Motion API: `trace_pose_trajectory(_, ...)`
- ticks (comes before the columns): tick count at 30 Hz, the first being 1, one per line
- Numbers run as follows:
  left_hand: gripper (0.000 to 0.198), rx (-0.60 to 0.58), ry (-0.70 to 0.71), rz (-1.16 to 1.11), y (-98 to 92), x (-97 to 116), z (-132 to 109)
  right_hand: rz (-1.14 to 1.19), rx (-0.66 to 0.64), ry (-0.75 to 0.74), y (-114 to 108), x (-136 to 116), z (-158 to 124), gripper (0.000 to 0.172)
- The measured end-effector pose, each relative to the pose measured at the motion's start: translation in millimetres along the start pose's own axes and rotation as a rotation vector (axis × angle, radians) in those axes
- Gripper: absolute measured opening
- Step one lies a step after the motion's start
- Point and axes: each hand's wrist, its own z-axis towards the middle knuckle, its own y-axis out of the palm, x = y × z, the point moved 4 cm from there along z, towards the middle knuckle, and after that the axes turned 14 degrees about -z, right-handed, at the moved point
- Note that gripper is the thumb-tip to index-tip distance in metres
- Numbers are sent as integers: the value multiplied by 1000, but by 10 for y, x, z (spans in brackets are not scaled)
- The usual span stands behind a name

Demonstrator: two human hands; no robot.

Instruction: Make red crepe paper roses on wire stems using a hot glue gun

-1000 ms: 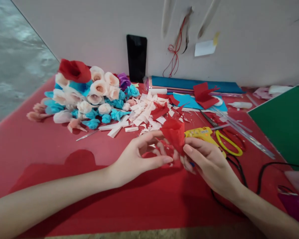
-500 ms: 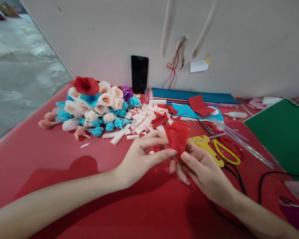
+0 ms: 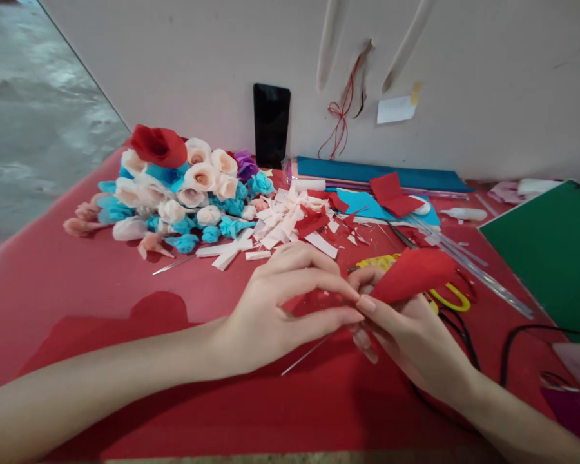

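Note:
A red paper flower (image 3: pixel 413 274) lies tilted on its side, its petals pointing right. Its narrow base is pinched between the thumb and fingers of my right hand (image 3: pixel 401 328). My left hand (image 3: pixel 294 306) closes thumb and fingertips at that same base, touching the right fingertips. A thin wire stem (image 3: pixel 305 356) slants down to the left from beneath the left fingers; where it joins the flower is hidden. Behind my right hand, a yellow glue gun (image 3: pixel 379 262) and scissors with yellow handles (image 3: pixel 449 298) are partly covered.
Pink, white, blue and red paper flowers (image 3: pixel 200 177) are heaped at the left. Cut paper scraps (image 3: pixel 283 219) lie mid-table. A phone (image 3: pixel 271 125) leans on the wall. Clear glue sticks (image 3: pixel 478 274), a green board (image 3: pixel 546 254) and a black cord (image 3: pixel 526 330) are at the right.
The red flower has tipped from upright to lying rightward over my right hand. My left hand has moved to its base, and the wire stem now shows below. The view has shifted slightly.

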Motion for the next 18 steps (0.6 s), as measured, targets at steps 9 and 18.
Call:
trace_pose_trajectory(9, 4, 0, -19, 107, -2, -1, 10, -33, 111, 32, 18, 33, 2, 15)
trace_pose_trajectory(18, 11, -105, -232, -12, 59, -113, -21, 74, -40, 108, 68, 31, 19, 18)
